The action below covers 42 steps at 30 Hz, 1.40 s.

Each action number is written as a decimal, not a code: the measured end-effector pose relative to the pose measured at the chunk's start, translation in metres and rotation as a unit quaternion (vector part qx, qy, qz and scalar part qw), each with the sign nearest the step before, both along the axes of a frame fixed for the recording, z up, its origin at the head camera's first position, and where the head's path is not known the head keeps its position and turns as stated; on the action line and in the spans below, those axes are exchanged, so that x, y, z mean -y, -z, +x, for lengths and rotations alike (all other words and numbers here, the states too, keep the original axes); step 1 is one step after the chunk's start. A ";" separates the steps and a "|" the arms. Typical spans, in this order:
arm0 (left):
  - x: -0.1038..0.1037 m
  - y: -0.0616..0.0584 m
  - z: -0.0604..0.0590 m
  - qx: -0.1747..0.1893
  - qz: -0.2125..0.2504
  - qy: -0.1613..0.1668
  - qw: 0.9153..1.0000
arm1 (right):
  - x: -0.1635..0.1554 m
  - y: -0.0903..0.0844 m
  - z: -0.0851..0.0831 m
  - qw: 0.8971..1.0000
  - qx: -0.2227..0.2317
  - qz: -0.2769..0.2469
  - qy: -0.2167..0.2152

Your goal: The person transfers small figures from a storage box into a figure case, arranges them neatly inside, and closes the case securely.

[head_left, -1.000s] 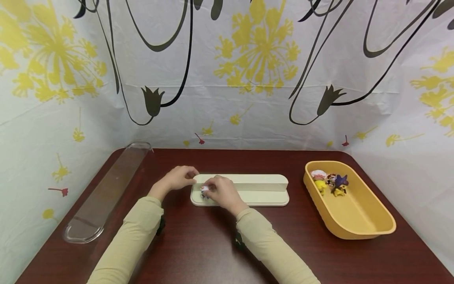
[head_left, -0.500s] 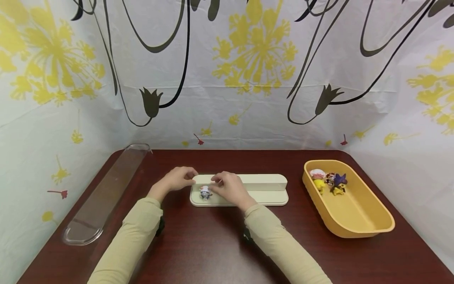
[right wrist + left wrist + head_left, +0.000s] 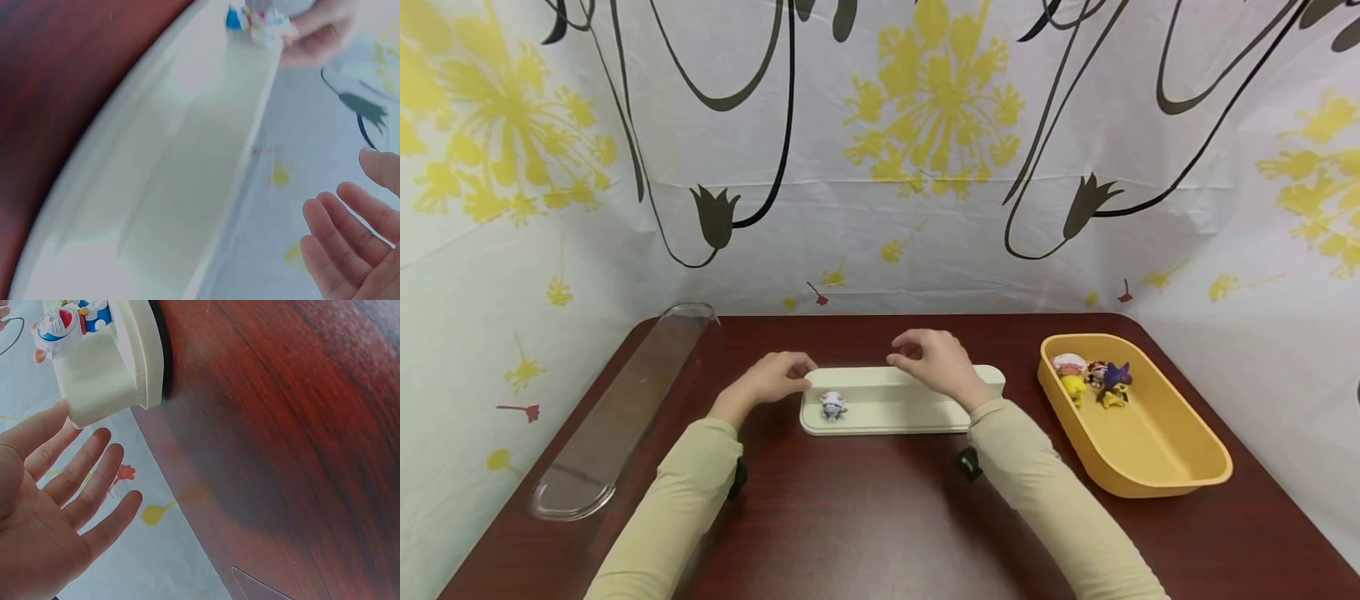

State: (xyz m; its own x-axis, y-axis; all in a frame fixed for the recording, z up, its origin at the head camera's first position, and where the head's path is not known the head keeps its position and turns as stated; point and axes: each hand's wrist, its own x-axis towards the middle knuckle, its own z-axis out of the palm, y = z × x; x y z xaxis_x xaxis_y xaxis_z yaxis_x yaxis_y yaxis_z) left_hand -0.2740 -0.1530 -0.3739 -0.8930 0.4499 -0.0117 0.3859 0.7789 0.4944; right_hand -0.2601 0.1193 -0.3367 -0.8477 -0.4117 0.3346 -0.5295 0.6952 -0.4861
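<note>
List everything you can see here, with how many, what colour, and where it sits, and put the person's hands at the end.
figurine: one, white and blue, standing on the left end of the stand.
stand: one, cream, stepped, mid table.
tray: one, yellow, right side of the table.
toys in the tray: a small cluster, yellow, purple, white and red, at the far end; exact count unclear.
clear lid: one, transparent, long, left edge of the table.
table: one, dark red-brown wood.
backdrop: white sheet with yellow flowers and black stems, behind and beside the table.
left hand: fingers touching the stand's left end.
right hand: above the stand's back ledge, holding nothing.
</note>
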 end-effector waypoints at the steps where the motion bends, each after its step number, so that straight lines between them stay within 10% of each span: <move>1: 0.000 -0.001 0.001 0.001 0.000 -0.002 1.000 | -0.005 -0.004 -0.001 1.000 0.002 0.002 0.006; 42: 0.004 0.003 -0.003 0.010 0.014 -0.001 1.000 | -0.203 -0.048 -0.005 0.987 -0.005 0.020 0.161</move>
